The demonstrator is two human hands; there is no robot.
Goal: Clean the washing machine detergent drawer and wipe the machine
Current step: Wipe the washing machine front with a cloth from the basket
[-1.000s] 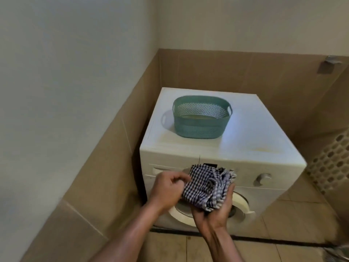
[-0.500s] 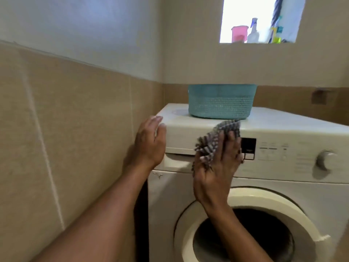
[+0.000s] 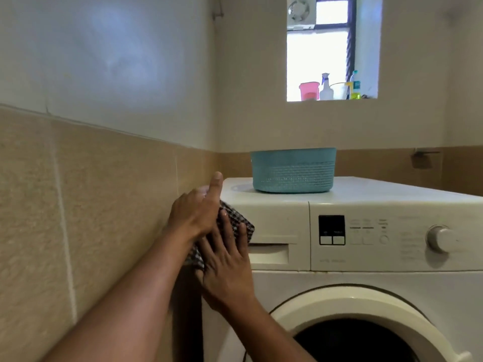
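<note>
A white front-loading washing machine (image 3: 366, 280) fills the right half of the view. Its detergent drawer (image 3: 271, 250) sits shut at the panel's upper left. My right hand (image 3: 227, 267) presses a black-and-white checked cloth (image 3: 239, 223) flat against the drawer's left end and the machine's front left corner. My left hand (image 3: 196, 212) lies over the cloth's upper part at that corner, thumb raised beside the machine's top edge. Most of the cloth is hidden under both hands.
A teal plastic basket (image 3: 292, 169) stands on the machine's top. The control panel has a dark display (image 3: 331, 229) and a round dial (image 3: 441, 239). A tiled wall (image 3: 91, 205) runs close along the left. Bottles and a pink tub (image 3: 309, 91) sit on the window ledge.
The view dropped from above the machine to level with its front panel. My right hand slid the cloth left from the panel's middle to the left corner, where my left hand now covers it.
</note>
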